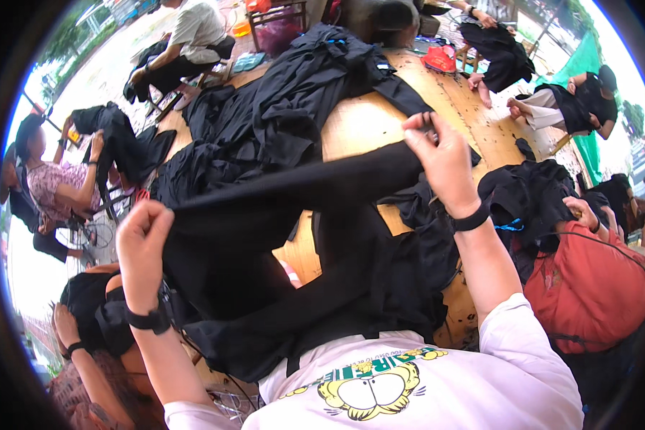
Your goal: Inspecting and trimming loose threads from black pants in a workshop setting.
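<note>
A black cloth garment [294, 183], its kind not clear, is stretched in a band between my two raised hands. The left hand [143, 247] is closed on one end of the band, at the left. Higher up and farther right, my right hand [446, 161] pinches the other end between thumb and fingers. Something small and dark shows at the right fingertips, too small to name. More of the cloth hangs below the band and lies across my lap, with a gap through which yellowish board shows. Both wrists wear black bands.
Beyond the garment, a big heap of black clothes [279, 107] lies on a yellowish board [362, 129]. Another black pile [527, 193] is at the right, beside a person in red [588, 287]. Several people sit around handling dark cloth. A red hat [439, 59] lies at the far side.
</note>
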Motion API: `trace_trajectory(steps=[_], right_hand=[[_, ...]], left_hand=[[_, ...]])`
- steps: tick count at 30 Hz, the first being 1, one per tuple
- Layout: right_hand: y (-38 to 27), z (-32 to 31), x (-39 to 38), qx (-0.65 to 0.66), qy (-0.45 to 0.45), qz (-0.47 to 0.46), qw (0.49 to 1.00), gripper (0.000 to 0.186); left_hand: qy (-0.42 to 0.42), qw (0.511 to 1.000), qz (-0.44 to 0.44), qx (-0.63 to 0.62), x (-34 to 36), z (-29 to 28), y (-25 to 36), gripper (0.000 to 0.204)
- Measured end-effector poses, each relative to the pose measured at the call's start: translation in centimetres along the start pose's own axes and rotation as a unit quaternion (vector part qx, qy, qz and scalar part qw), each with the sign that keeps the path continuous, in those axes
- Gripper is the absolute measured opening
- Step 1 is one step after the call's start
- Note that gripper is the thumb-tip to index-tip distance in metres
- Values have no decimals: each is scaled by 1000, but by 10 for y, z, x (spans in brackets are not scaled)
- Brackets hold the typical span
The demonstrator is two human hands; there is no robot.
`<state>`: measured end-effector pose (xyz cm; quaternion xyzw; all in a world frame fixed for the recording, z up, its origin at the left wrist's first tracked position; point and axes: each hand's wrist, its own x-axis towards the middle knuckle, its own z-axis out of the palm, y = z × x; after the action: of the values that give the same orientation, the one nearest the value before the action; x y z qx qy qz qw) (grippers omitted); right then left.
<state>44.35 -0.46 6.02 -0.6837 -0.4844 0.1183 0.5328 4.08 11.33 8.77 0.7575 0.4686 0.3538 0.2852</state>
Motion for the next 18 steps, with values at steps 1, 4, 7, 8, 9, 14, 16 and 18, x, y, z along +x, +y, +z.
trace_trajectory(steps=[1,4,7,8,9,14,16,18], right_hand=[[-3,2,1,-1,40,-14,999,9],[0,3,-4,-30,131,-93,987,6],[20,-18,-41,-77,175,-116,975,10],[27,-26,-56,-51,154,-90,983,9],[47,-44,-83,-93,154,-43,983,9],[96,-69,-201,-215,-37,147,965,10],[100,-64,-218,-185,-118,249,943,11],[114,-67,-223,-199,-195,246,928,12]], left_hand=[[10,999,11,46,7,-3,11,12],[40,996,68,52,8,3,12,9],[-52,986,87,130,-42,18,25,10],[-151,980,32,128,-75,2,37,11],[-263,954,104,101,-89,22,16,12],[-354,933,-23,55,-174,54,0,42],[-355,933,-36,38,-169,51,-4,43],[-384,923,-35,-11,-161,50,-12,42]])
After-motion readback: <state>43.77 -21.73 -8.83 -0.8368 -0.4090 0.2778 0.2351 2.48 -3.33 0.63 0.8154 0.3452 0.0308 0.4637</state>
